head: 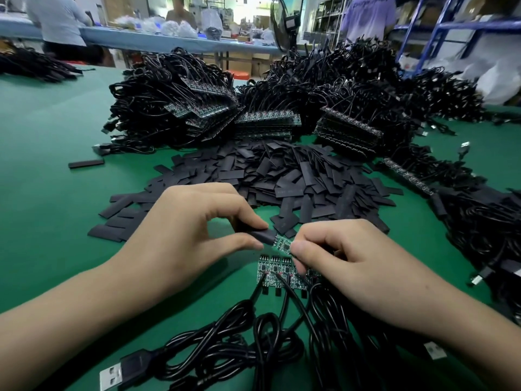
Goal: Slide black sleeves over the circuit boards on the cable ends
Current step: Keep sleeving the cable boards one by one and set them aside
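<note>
Head view: left hand pinched sleeve, right hand pinched board; a tilted corner could snag.

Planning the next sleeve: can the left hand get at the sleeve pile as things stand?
Probably, once freed: the left hand pinches a sleeve, but the sleeve pile lies just beyond it, nothing between.

Your left hand and right hand are bare. Your left forearm and right forearm are bare as well, right to the edges of the view. Your fingers are slim and smooth, and the nail on your right thumb is short and plain.
</note>
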